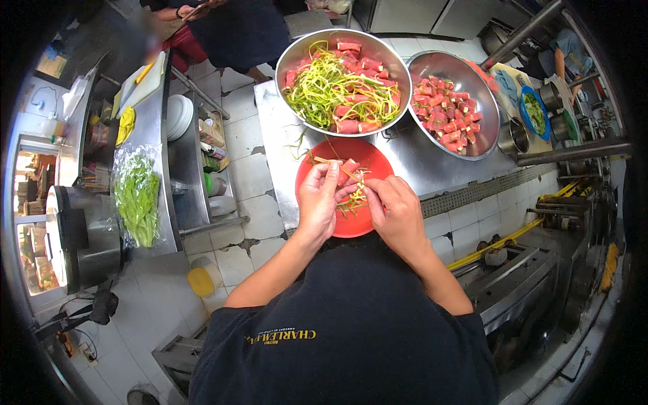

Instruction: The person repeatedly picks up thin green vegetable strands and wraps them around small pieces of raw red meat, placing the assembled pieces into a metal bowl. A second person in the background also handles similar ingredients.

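My left hand (pixel 321 197) holds a raw red meat roll (pixel 350 166) over a red plastic basin (pixel 314 152). A thin tan-green strip lies across the roll, and one end passes by the left thumb. My right hand (pixel 397 207) pinches the strip's other end beside the roll. Cut green strands (pixel 352 206) lie in the basin below my fingers. Just beyond stands a large steel bowl (pixel 344 132) with meat rolls and a heap of blanched green strands (pixel 324 93). To its right, a second steel bowl (pixel 430 61) contains many tied meat rolls (pixel 445 114).
The bowls rest on a steel table (pixel 405 167). At left, bagged leafy greens (pixel 136 197) and a yellow cloth (pixel 125 124) lie on a steel counter. A blue basket (pixel 537 114) and a steel pot (pixel 514 135) stand at right. A person (pixel 238 30) stands across the table.
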Motion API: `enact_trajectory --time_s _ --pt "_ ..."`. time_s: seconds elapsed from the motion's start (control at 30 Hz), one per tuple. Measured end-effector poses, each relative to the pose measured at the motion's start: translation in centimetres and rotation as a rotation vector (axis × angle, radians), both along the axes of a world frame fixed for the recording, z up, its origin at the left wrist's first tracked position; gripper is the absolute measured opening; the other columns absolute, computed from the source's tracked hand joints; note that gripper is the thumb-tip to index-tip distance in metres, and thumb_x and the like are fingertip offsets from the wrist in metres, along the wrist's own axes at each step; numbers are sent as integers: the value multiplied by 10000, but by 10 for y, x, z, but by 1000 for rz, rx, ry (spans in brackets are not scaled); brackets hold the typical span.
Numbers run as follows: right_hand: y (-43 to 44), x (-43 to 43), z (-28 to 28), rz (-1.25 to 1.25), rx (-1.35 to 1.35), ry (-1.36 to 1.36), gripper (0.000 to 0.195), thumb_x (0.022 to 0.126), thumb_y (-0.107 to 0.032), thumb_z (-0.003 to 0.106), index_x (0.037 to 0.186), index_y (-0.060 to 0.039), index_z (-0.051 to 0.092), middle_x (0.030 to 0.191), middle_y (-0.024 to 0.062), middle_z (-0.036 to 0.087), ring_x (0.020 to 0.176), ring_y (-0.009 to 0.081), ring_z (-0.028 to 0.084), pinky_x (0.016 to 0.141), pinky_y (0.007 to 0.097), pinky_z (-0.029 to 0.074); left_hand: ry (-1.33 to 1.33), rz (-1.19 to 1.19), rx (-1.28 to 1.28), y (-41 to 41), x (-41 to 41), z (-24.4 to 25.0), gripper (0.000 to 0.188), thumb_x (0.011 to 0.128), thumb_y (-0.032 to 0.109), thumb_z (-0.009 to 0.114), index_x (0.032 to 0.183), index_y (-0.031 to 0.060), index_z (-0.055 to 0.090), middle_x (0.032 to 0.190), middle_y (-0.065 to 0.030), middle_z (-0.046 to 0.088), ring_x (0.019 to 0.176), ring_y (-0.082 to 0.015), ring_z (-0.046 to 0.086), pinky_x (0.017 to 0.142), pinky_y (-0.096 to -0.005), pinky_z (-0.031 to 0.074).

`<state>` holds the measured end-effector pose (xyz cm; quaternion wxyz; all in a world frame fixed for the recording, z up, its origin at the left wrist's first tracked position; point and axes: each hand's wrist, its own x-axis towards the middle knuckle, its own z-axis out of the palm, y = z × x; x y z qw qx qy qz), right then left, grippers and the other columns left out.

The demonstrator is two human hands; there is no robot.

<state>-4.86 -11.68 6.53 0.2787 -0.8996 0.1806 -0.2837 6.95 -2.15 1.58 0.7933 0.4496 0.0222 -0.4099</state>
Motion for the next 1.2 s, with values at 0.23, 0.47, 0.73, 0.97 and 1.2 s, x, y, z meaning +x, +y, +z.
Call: enact_trajectory --time_s 0.23,0.47,0.73,0.97,1.2 --pt "-7 -8 -1 59 76 38 139 865 -42 696 999 -5 684 834 151 598 790 347 613 717 448 510 -62 14 56 -3 -9 -13 179 1067 221 558 1103 48 582 1065 -73 678 903 -154 701 726 -280 573" --pt "-35 -25 -3 88 62 28 143 860 -56 705 999 -28 692 794 137 605 768 337 624 686 441 511 -30 48 1 -26 -29 3 137 1066 223 557 1100 91 565 1168 -92 679 1011 -168 681 808 -313 558" --pt "-64 -46 -13 56 -61 55 183 854 -138 713 1028 -83 724 731 94 624 715 285 643 637 421 521 43 17 47 -48 -54 -3 116 1063 219 565 1082 104 564 1012 -47 661 928 -152 651 850 -348 554" --pt "-75 -56 -21 51 9 51 183 853 -150 703 1029 -107 730 707 90 664 688 288 663 617 419 529 40 12 8 -52 -63 -3 92 1057 197 573 1082 109 565 1027 -50 669 935 -150 647 876 -361 550" --pt "-70 -60 -14 92 108 49 142 900 -144 672 1014 -82 729 785 132 704 734 321 684 661 424 542 78 2 36 -45 -64 -4 91 1065 188 551 1101 106 537 1155 -105 687 985 -173 666 858 -341 552"
